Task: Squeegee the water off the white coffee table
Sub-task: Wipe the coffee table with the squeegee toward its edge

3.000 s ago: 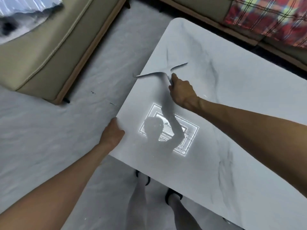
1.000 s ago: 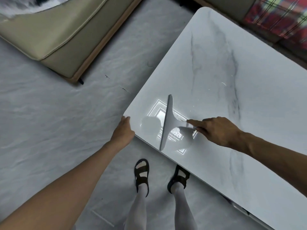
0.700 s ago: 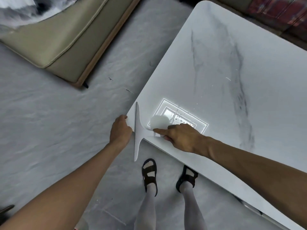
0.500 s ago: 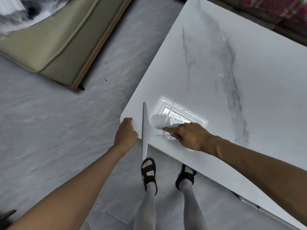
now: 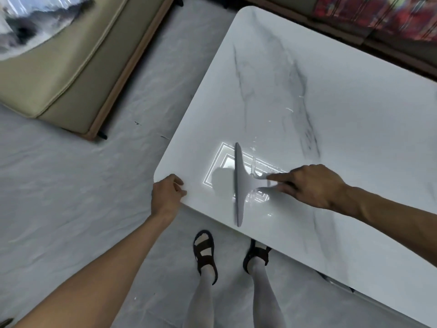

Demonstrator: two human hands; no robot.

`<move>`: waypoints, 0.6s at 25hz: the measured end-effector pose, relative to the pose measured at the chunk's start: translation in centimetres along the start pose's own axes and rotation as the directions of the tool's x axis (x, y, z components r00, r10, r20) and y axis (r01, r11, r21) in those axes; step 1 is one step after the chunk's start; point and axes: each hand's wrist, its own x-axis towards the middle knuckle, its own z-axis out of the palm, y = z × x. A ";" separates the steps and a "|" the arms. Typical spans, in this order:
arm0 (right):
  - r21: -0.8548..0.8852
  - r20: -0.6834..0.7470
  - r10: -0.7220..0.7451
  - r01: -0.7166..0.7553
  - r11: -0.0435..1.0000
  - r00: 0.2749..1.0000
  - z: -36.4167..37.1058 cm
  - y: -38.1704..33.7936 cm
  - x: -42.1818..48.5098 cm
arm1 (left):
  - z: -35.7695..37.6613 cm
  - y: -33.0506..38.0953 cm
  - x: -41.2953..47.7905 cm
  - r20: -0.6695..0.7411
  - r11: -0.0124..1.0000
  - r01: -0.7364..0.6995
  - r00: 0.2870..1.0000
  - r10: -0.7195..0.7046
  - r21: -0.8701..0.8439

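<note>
The white marble-look coffee table [image 5: 307,74] fills the right of the head view, with its near left corner in front of me. A grey squeegee [image 5: 239,185] rests on it, its blade running front to back near that corner, over a bright reflection of a ceiling light. My right hand [image 5: 309,185] holds the squeegee's handle, index finger stretched along it. Small water streaks [image 5: 289,109] glint farther back on the top. My left hand [image 5: 169,194] grips the table's near left corner.
A beige sofa cushion on a wooden frame [image 5: 78,67] stands at the far left. A red plaid blanket [image 5: 383,13] lies behind the table. Grey marble floor [image 5: 71,197] stretches to the left. My sandalled feet [image 5: 205,254] stand just below the table's front edge.
The squeegee was pulled left to the table's corner edge, overhanging it, and has now moved back right onto the top. My left hand has kept its hold on the corner.
</note>
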 end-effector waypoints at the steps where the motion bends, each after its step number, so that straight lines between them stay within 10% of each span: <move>1: 0.007 -0.012 -0.049 0.049 0.999 0.999 0.2 -1.9 1.8 | -1.0 -0.7 0.2 -0.040 1.000 0.023 0.999 -0.023 -0.011; 8: 0.083 -0.033 -0.262 0.264 0.961 0.965 2.6 -16.4 13.8 | -5.7 -4.8 1.5 -0.197 0.984 0.177 0.965 -0.171 0.011; 15: 0.096 -0.043 -0.182 0.185 0.978 0.982 3.8 -11.2 11.8 | -3.1 -3.0 1.7 -0.048 0.976 0.035 0.999 -0.025 0.214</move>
